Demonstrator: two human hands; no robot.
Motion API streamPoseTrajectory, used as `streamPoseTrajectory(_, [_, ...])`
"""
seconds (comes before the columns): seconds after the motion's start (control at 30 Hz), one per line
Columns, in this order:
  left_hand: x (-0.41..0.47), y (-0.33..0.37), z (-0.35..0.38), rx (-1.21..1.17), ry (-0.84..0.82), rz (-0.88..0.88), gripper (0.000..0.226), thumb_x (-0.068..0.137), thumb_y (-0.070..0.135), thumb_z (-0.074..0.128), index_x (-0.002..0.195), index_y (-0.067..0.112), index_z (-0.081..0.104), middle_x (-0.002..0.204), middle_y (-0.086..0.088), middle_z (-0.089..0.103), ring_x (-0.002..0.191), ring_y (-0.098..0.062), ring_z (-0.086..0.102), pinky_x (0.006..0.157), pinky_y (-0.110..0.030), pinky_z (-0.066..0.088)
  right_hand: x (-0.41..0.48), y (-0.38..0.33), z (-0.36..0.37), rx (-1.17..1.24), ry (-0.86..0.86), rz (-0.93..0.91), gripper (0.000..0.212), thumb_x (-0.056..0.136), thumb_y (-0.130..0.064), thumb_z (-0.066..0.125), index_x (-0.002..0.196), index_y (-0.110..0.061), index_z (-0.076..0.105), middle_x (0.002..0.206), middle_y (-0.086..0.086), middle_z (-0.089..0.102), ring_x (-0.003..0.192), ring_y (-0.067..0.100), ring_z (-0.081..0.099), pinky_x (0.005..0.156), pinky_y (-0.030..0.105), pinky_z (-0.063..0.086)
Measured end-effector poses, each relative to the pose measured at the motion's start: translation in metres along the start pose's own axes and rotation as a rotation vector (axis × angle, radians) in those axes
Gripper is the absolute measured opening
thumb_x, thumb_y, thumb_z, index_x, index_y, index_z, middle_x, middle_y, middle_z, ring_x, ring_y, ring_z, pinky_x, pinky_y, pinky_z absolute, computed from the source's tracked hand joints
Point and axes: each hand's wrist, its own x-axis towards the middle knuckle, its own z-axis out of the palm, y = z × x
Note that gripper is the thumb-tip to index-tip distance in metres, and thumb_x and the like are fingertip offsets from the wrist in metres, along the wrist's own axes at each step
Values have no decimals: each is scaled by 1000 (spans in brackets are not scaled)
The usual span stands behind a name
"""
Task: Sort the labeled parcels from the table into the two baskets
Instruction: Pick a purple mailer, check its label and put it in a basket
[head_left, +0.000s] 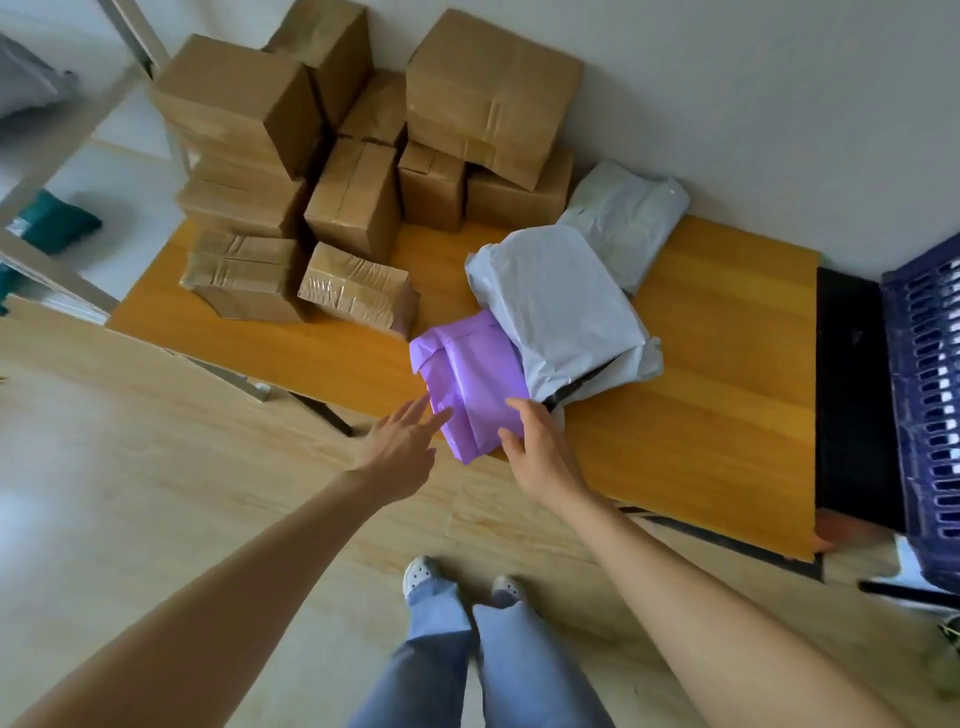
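At surface (701, 415) front edge: one purple parcel (467, 384), corner overhanging.
Hands: left (400, 441), right (540, 447); both spread, fingers touching its sides.
Grey parcels (561, 312): two, overlapping behind.
Boxes (234, 104): about ten, back left.
Basket (924, 364): one, right; bare wood between.

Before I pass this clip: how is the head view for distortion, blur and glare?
Head view, distortion: strong wide-angle bowing skews the orange wooden table. Head view, blur: soft, the dark blue slotted plastic basket at the right edge smeared. Head view, light: even, soft shadows, mild sheen on the purple plastic mailer bag and the clear-taped brown cardboard box.
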Motion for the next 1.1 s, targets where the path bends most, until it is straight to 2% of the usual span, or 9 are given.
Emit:
streamPoseTrajectory(0.2, [8,-1,19,-56,88,82,55,91,23,62,142,31,43,160,-7,15,147,-26,15,113,-38,23,2,12,15,-72,36,-56,41,98,-16,52,136,-6,48,141,10,48,123,8,15,116,47,18])
streamPoseTrajectory(0.3, [12,1,21,-94,141,173,39,90,19,64,128,28,61,154,-11,31,143,-30,28,110,-41,29,2,15,20,-126,46,-44,41,96,-19,53,136,-8,50,145,9,45,135,15,22,120,32,-7])
streamPoseTrajectory(0.33, [13,1,22,-82,145,196,35,90,19,63,124,28,64,153,-11,34,141,-31,31,109,-41,31,1,15,21,-126,43,-35,42,96,-21,54,136,-9,50,146,9,43,137,17,26,118,29,-8])
streamPoseTrajectory(0.43, [14,-2,23,-45,139,206,26,95,23,58,117,29,68,152,-9,36,141,-31,32,108,-40,32,-2,13,23,-67,-3,23,47,95,-29,55,139,-14,47,153,4,33,140,19,28,117,32,16])
streamPoseTrajectory(0.5, [13,-3,22,-64,152,201,23,95,22,57,112,27,71,152,-9,36,140,-32,33,108,-40,33,-3,12,23,-53,-29,39,49,95,-32,54,141,-17,44,155,2,30,142,19,26,115,33,22])
streamPoseTrajectory(0.7, [14,-1,23,-13,124,198,44,91,20,62,133,32,56,158,-5,24,146,-25,20,114,-36,23,-8,12,20,-77,-62,41,53,94,-28,55,143,-16,41,155,2,29,142,22,22,116,36,24])
streamPoseTrajectory(0.9, [16,11,26,-9,123,176,24,97,28,52,106,29,73,155,-8,30,145,-24,24,112,-32,24,-11,17,18,-81,-111,41,57,93,-19,56,146,-15,35,157,2,24,145,19,16,116,36,26])
streamPoseTrajectory(1.0, [10,16,24,-71,173,190,19,92,16,58,93,18,77,148,-12,41,140,-30,34,106,-38,35,-14,20,16,-70,-136,31,61,90,-11,56,147,-15,33,158,2,21,146,18,17,115,36,28])
streamPoseTrajectory(1.1, [-2,18,18,-205,228,143,15,90,8,62,86,9,76,140,-13,51,133,-34,43,90,-44,50,-19,23,14,-63,-143,12,64,89,-3,54,148,-15,32,158,1,21,146,17,17,115,34,29])
